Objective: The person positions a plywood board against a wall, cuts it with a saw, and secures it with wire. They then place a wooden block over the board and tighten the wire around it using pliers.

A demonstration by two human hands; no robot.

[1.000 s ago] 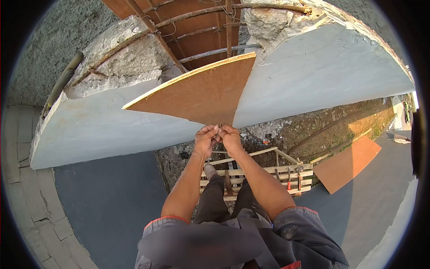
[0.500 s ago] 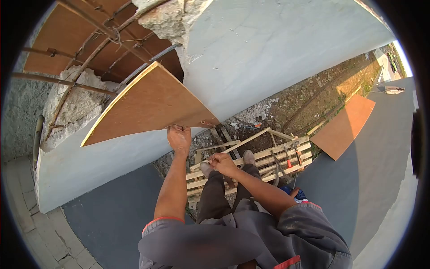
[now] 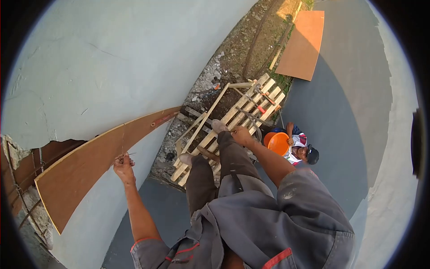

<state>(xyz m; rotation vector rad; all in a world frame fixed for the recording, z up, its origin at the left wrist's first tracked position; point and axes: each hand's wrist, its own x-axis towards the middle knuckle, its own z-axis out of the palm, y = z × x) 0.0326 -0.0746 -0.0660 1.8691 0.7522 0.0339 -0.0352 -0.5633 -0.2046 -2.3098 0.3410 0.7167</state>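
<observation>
My left hand [image 3: 124, 169] is closed in a pinch at the lower edge of a brown plywood panel [image 3: 92, 172]. Thin wire ends [image 3: 130, 154] stick out from between its fingers. The curved panel leans against the pale wall [image 3: 112, 67], partly over a broken opening with rebar [image 3: 20, 190]. My right hand [image 3: 242, 136] is closed beside my right knee, above a wooden slatted platform [image 3: 233, 113]. What its fingers hold, if anything, is hidden from view.
My shoes stand on the slats, where tools with red parts [image 3: 261, 109] lie. Below right, another person [image 3: 301, 150] in a dark cap holds an orange bucket [image 3: 277, 143]. A second plywood sheet [image 3: 304, 45] lies farther off. Rubble [image 3: 212, 74] covers the ground along the wall.
My view has turned, so the panel now sits farther left and the platform looks steeper. The person with the orange bucket has come into sight. Wire ends now show at my left fingers.
</observation>
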